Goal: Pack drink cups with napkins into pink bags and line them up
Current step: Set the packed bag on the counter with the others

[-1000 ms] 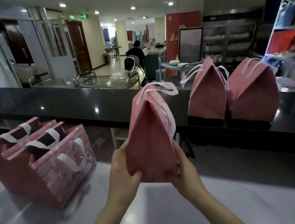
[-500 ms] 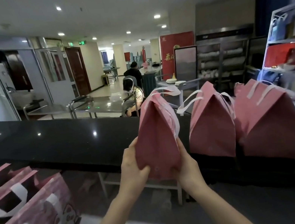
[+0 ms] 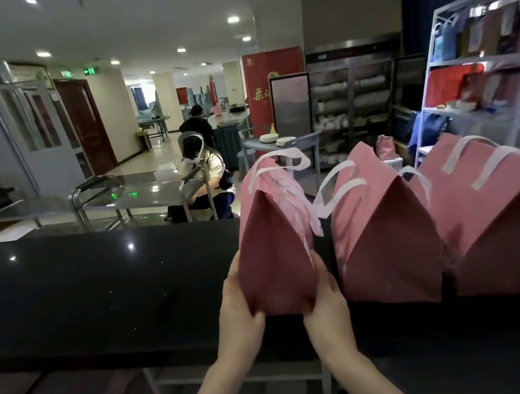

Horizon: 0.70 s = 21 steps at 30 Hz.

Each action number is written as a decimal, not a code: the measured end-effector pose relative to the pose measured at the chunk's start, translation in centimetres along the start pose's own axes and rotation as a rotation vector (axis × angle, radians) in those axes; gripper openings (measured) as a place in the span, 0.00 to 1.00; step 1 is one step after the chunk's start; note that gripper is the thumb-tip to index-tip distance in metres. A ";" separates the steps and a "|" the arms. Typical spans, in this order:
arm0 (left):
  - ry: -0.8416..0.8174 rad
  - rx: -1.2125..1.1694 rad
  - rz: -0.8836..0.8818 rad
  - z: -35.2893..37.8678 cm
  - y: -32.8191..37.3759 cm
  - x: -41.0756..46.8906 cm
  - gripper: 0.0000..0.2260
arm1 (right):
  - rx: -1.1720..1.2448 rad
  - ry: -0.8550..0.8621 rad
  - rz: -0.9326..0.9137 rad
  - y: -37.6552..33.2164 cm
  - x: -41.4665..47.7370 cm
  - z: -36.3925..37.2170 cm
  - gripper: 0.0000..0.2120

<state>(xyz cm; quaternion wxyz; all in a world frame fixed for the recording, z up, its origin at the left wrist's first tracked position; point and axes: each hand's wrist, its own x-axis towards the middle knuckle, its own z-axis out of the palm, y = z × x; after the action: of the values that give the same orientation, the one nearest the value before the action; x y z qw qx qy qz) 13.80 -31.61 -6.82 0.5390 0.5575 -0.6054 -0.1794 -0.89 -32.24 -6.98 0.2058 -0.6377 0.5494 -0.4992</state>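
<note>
Left hand [image 3: 238, 308] and right hand [image 3: 326, 306] are curled round the pink bag [image 3: 277, 263]; it is best set flat on the surface [image 3: 95, 295], against the neighbouring bag [image 3: 385, 244] rightward.

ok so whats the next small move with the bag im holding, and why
Probably set the held bag down on the black counter close beside the nearest standing bag, then let go. The left hand and right hand grip its bottom corners, and two bags already stand in a row to its right.
</note>
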 end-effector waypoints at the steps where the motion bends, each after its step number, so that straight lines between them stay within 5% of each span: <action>1: -0.006 -0.012 0.004 0.2 -0.4 0.5 0.44 | -0.016 0.010 0.008 0.0 0.3 0.4 0.40; 12: -0.153 0.002 -0.007 -2.6 -1.1 1.0 0.41 | -0.121 0.120 0.027 -2.0 -1.3 0.2 0.39; 16: -0.122 0.163 0.033 -7.3 -0.8 -1.4 0.33 | -0.325 0.218 -0.351 -4.7 -4.1 -0.7 0.31; 21: -0.150 0.403 0.063 -15.2 -0.1 -5.3 0.19 | -0.245 -0.118 -0.630 -10.1 -6.0 2.6 0.27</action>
<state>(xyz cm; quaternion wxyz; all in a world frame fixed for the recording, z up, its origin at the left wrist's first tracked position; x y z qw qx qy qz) 25.71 -21.19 -3.91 0.3756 0.6197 -0.6846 -0.0789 6.95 -24.40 -2.33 -0.0050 -0.8239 0.3684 -0.4307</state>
